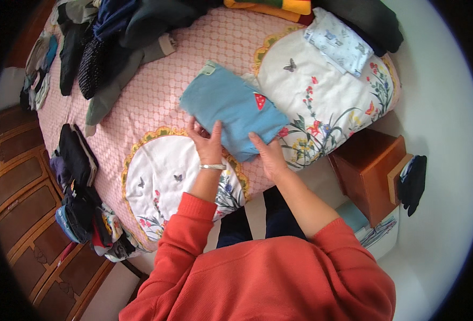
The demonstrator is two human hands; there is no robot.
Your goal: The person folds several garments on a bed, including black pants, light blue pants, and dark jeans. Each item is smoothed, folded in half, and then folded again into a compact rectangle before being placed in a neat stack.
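Note:
Before me a folded blue garment (232, 108) with a small red patch lies over a pink patterned bedspread (220, 32). My left hand (208, 140), with a bracelet at the wrist, is at its near left edge, thumb on top and fingers partly hidden under the cloth. At the near right corner my right hand (270, 156) has its thumb on the cloth, its other fingers mostly out of sight. Past the garment, to the right, a white folded cloth with a pale animal print (340, 42) rests on the flowered part of the bedspread.
Dark clothes (116, 52) are heaped at the far left. Folded clothes (79, 160) line the bed's left edge, by a wooden dresser (23, 192). A wooden bedside cabinet (369, 172) stands at the right, near the wall. A yellow and green striped textile (268, 8) lies at the back.

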